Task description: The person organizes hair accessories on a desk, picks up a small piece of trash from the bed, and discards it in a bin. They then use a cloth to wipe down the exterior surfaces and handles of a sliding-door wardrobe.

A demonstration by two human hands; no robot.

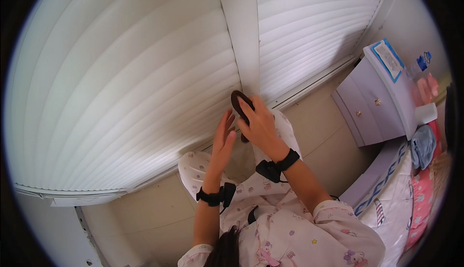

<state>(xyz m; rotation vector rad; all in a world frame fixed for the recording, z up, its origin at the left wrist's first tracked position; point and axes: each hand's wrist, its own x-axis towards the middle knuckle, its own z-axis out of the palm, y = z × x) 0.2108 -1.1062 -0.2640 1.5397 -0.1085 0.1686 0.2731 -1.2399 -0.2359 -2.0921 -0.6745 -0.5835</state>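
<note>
My right hand point(259, 123) grips a dark brown oval object point(237, 98), possibly a brush or a shoe; its exact kind is unclear. The object is tilted, close to the white upright strip point(243, 42) between two ribbed white panels. Just left of it, my left hand point(222, 140) is raised with fingers extended and nothing visible in it. Another small dark part point(244, 137) shows below the right hand; whether it belongs to the same object cannot be told. Black straps with small boxes sit on both wrists.
A ribbed white panel point(145, 85) rises at the left. At right stands a lilac drawer cabinet point(362, 107) bearing a blue-edged frame point(373, 49), a plastic bottle point(423, 62) and a white roll point(426, 114). A bed with patterned bedding point(391, 198) lies below it.
</note>
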